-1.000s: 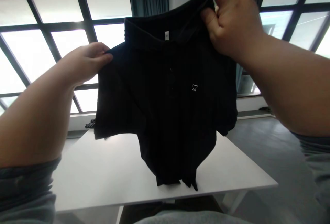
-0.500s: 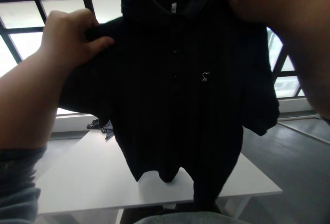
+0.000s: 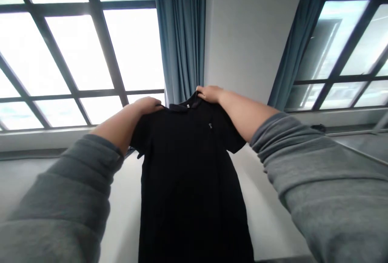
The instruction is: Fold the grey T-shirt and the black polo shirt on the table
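The polo (image 3: 188,182) hung squarely below the grip, well spread, with the left hand (image 3: 148,105) and right hand (image 3: 209,93) closed narrowly on either shoulder beside the collar (image 3: 182,107), and the sleeves (image 3: 138,139) sat nearly level, a balanced hold.

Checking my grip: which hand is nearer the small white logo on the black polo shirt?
Right hand, just above the small white logo; the left hand is farther, across the black polo collar.
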The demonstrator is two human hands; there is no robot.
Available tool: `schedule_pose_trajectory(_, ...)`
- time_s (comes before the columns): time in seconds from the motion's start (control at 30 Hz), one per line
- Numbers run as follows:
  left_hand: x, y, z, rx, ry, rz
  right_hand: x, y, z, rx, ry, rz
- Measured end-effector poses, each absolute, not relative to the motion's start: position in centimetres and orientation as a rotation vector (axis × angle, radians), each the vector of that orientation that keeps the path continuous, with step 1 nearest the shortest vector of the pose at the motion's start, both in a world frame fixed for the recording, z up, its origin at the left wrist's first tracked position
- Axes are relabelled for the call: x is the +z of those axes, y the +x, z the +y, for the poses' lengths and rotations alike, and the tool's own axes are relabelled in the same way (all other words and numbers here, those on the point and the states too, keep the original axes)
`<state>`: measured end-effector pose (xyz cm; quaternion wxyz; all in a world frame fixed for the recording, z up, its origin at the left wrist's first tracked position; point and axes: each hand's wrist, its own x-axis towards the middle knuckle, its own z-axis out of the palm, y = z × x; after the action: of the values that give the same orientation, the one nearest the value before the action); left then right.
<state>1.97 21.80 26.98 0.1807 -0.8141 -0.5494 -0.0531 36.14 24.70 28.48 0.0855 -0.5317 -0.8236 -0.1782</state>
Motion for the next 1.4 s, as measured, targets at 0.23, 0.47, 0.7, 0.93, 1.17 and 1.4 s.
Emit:
schedule_pose_trajectory(0.23, 5.5, 4.5, 29.0, 0.099, -2.255, -2.086, 4.3, 32.6, 30.5, -0.019, -1.984, -2.356)
schedule_pose_trajectory(0.47, -6.2, 9.0, 30.6, -0.096, -2.503, -1.999, -7.6, 32.4, 31.6, 0.245, -1.942, -2.464)
schedule_pose_trajectory(0.7, -8.8, 9.0, 33.4, -0.135, -2.547, -2.112, -8.4, 32.6, 33.1, 0.35, -1.981, -2.4)
schedule_pose_trajectory(0.93, -9.2, 8.4, 34.9, -0.159, -2.524, -2.106, -8.1, 32.1, 34.1, 0.436, -2.101, -2.278)
schedule_pose_trajectory(1.17, -8.8, 8.3, 34.8, -0.137, -2.417, -2.211, -8.5, 32.6, 34.5, 0.382, -2.142, -2.185)
schedule_pose_trajectory(1.4, -8.9, 8.6, 34.5, -0.15, -2.407, -2.143, -8.4, 32.3, 34.7, 0.36, -2.175, -2.211)
